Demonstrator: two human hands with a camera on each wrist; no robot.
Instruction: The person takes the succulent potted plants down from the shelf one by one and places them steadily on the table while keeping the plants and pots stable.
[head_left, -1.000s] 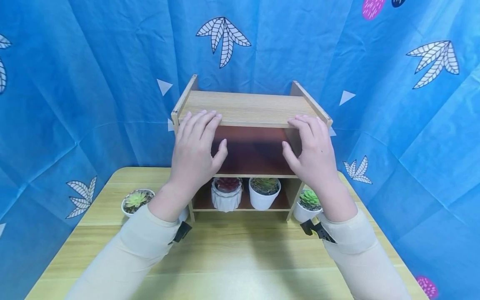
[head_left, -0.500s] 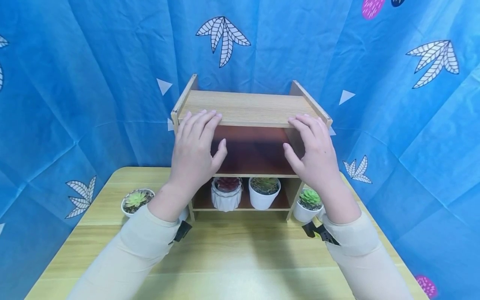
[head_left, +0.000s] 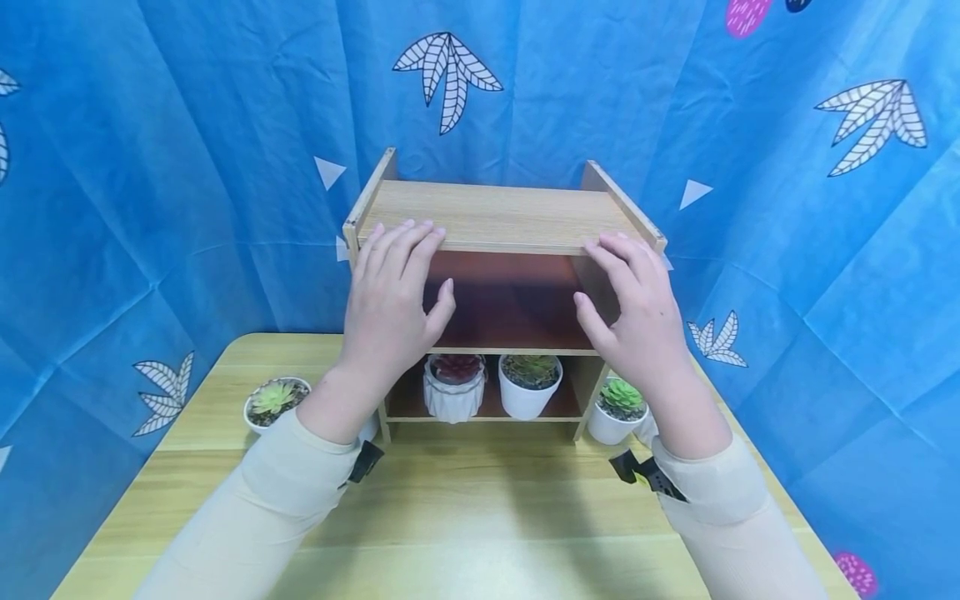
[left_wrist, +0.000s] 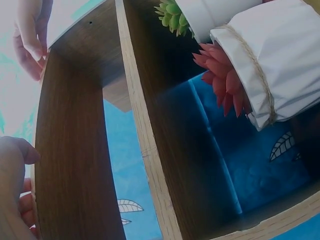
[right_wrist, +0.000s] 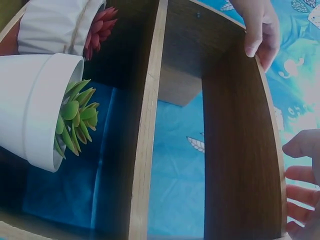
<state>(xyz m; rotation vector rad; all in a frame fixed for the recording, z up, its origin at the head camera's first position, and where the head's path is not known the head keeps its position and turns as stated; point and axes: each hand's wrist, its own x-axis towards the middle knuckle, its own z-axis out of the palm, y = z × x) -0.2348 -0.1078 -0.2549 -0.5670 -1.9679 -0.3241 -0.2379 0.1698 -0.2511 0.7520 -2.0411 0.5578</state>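
Note:
A small wooden shelf [head_left: 495, 218] with raised side panels stands at the back of the table. My left hand [head_left: 386, 308] rests its relaxed fingers on the front edge of the top board at the left, thumb apart below it. At the board's right end my right hand [head_left: 637, 312] has its fingertips right at the same edge, thumb spread. On the bottom level sit a red succulent in a wrapped white pot [head_left: 453, 393] and a green succulent in a smooth white pot [head_left: 527, 393]. Twine circles the wrapped white pot [left_wrist: 280, 65] in the left wrist view.
Left of the shelf stands a potted pale-green succulent [head_left: 274, 402], close to my left forearm. Another potted green succulent [head_left: 618, 408] is at the right, beside my right wrist. A patterned blue cloth [head_left: 225, 167] hangs behind and around the wooden table [head_left: 465, 517].
My right hand has shifted slightly to the right and down along the board's edge, its thumb moving outward. The left hand, the shelf and the pots stay where they were.

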